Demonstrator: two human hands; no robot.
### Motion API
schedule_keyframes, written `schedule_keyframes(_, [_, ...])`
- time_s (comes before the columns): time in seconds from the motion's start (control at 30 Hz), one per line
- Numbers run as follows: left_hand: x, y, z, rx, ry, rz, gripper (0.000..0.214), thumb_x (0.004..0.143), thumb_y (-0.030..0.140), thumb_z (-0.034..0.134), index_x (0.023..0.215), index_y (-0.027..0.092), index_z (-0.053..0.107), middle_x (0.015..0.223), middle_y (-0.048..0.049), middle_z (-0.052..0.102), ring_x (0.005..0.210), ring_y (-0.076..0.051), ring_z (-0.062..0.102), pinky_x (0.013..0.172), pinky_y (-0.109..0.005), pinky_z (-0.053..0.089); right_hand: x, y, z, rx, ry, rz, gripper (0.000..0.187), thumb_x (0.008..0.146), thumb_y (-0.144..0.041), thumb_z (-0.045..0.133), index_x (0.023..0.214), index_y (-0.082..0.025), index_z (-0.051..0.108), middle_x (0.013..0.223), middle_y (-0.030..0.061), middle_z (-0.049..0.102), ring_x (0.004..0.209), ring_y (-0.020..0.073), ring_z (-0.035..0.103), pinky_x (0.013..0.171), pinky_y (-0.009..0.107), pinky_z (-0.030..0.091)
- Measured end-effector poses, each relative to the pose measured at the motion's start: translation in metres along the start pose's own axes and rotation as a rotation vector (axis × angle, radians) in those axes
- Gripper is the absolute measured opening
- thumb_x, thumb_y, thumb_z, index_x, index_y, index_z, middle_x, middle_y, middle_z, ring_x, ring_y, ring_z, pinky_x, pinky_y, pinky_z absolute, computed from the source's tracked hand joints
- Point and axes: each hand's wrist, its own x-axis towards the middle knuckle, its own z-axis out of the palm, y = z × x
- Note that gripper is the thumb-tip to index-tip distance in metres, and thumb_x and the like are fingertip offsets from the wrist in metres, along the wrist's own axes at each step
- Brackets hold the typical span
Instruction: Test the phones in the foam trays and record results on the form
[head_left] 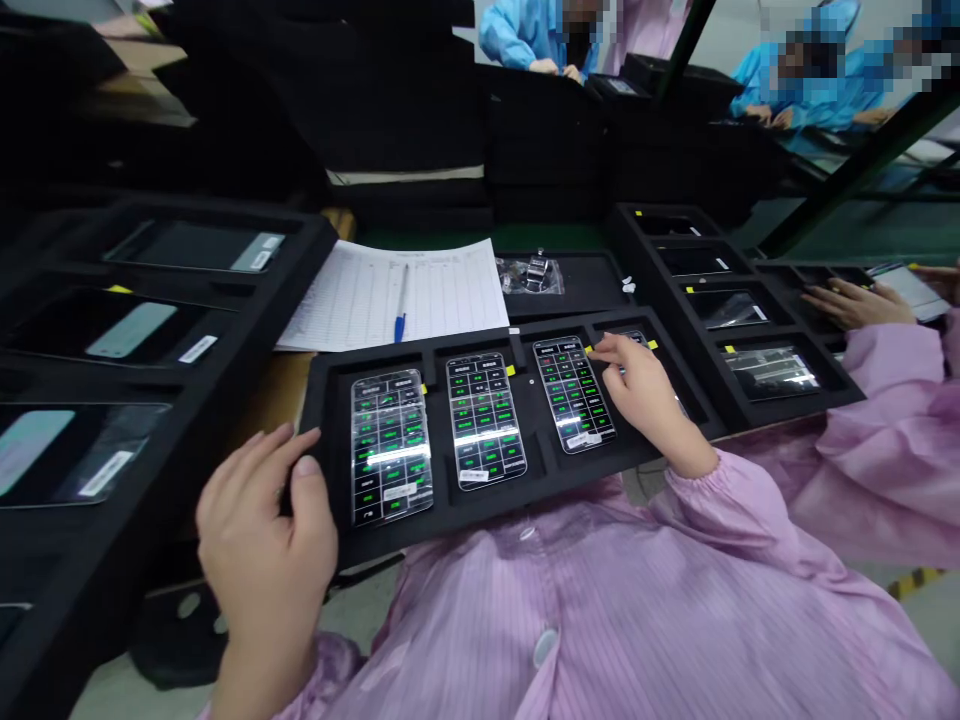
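Leftmost, from nine to ten o'clock: matte black foam tray (262, 320), thick-walled, rectangular pockets holding smooth dark glass panels (131, 330) with pale patches and white labels. Eight o'clock: left hand (270, 530), bare, beside the near-left rim of a second foam tray; grip spread, thumb apart from the forefinger; contact with the rim cannot be told. Eleven o'clock: printed paper sheet (450, 285), thin and ruled, with a slim blue-capped pen (400, 312) upon it; a strip of tan surface (286, 400) shows below.

Centre: the second tray, or middle tray (534, 410), tilted slightly. In its pockets, left to right: first lit screen (391, 445), second lit screen (487, 420), third lit screen (574, 395); all rounded rectangles, glossy, black grids with green lettering, yellow tabs at the upper right. One o'clock: crinkled clear bag (555, 278) with a shiny metal piece.

Three o'clock: right hand (641, 390), fingertips at the third screen's tab; whether the grip pinches it, cannot tell. Farther right: right-hand tray (667, 300), foam, glossy panels inside; then a co-worker's hand (855, 300), pink fabric sleeve.
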Motion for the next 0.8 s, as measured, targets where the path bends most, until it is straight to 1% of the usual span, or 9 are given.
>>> schedule_keyframes(0.07, [-0.001, -0.002, 0.0, -0.008, -0.009, -0.025, 0.028, 0.095, 0.035, 0.047, 0.107, 0.024, 0.07, 0.123, -0.0037, 0.071, 0.125, -0.027, 0.06, 0.112, -0.047, 0.042, -0.001, 0.0, 0.001, 0.009, 0.007, 0.017, 0.031, 0.076, -0.007, 0.043, 0.1, -0.023, 0.058, 0.1, 0.0081, 0.076, 0.116, 0.0297, 0.066, 0.105, 0.052, 0.045])
schedule_keyframes(0.13, [-0.002, -0.003, 0.0, 0.004, -0.025, -0.042, 0.028, 0.095, 0.036, 0.047, 0.109, 0.024, 0.069, 0.123, -0.0032, 0.07, 0.125, -0.026, 0.06, 0.112, -0.046, 0.042, -0.002, -0.001, 0.003, 0.007, 0.011, 0.013, 0.032, 0.076, -0.007, 0.043, 0.1, -0.022, 0.058, 0.101, 0.0085, 0.076, 0.118, 0.0297, 0.065, 0.106, 0.052, 0.044])
schedule_keyframes(0.27, [-0.003, -0.005, 0.001, 0.02, -0.056, -0.057, 0.029, 0.096, 0.037, 0.045, 0.111, 0.025, 0.067, 0.124, -0.0031, 0.069, 0.125, -0.026, 0.059, 0.113, -0.045, 0.041, -0.002, -0.002, 0.007, -0.024, 0.005, -0.009, 0.034, 0.077, -0.006, 0.041, 0.103, -0.021, 0.059, 0.105, 0.0095, 0.075, 0.127, 0.0307, 0.059, 0.11, 0.054, 0.04])
schedule_keyframes(0.4, [-0.002, -0.004, -0.001, 0.005, -0.093, -0.046, 0.031, 0.096, 0.036, 0.045, 0.112, 0.022, 0.067, 0.126, -0.007, 0.068, 0.127, -0.027, 0.058, 0.114, -0.046, 0.04, -0.002, -0.006, 0.01, -0.026, -0.028, -0.022, 0.039, 0.08, -0.007, 0.04, 0.113, -0.02, 0.057, 0.114, 0.0101, 0.073, 0.138, 0.0309, 0.048, 0.115, 0.058, 0.032])
schedule_keyframes(0.47, [0.0, -0.004, -0.003, 0.008, -0.11, -0.043, 0.033, 0.096, 0.036, 0.044, 0.114, 0.021, 0.067, 0.127, -0.0079, 0.068, 0.128, -0.027, 0.057, 0.114, -0.046, 0.04, -0.001, -0.008, 0.011, -0.036, -0.04, -0.027, 0.039, 0.081, -0.007, 0.039, 0.115, -0.019, 0.055, 0.118, 0.0112, 0.072, 0.14, 0.0314, 0.045, 0.116, 0.061, 0.03])
schedule_keyframes(0.6, [0.003, -0.006, -0.006, 0.003, -0.123, -0.045, 0.037, 0.096, 0.038, 0.043, 0.114, 0.018, 0.068, 0.127, -0.0109, 0.068, 0.128, -0.029, 0.057, 0.114, -0.047, 0.04, -0.001, -0.011, 0.011, -0.055, -0.038, -0.04, 0.037, 0.081, -0.008, 0.039, 0.114, -0.019, 0.055, 0.119, 0.0116, 0.072, 0.139, 0.0316, 0.047, 0.116, 0.062, 0.03])
schedule_keyframes(0.7, [0.004, -0.01, -0.006, 0.003, -0.112, -0.049, 0.04, 0.096, 0.041, 0.042, 0.114, 0.019, 0.069, 0.126, -0.0108, 0.068, 0.127, -0.031, 0.058, 0.113, -0.05, 0.041, -0.001, -0.011, 0.011, -0.062, -0.031, -0.02, 0.035, 0.08, -0.008, 0.04, 0.108, -0.02, 0.056, 0.113, 0.009, 0.074, 0.136, 0.0317, 0.051, 0.115, 0.061, 0.031])
schedule_keyframes(0.8, [0.004, -0.012, -0.006, 0.022, -0.155, -0.05, 0.049, 0.096, 0.046, 0.037, 0.117, 0.015, 0.069, 0.127, -0.0154, 0.067, 0.128, -0.034, 0.057, 0.113, -0.053, 0.041, -0.002, -0.01, 0.012, -0.048, 0.002, 0.009, 0.031, 0.08, -0.009, 0.04, 0.103, -0.021, 0.058, 0.107, 0.0076, 0.075, 0.131, 0.0317, 0.055, 0.115, 0.06, 0.032])
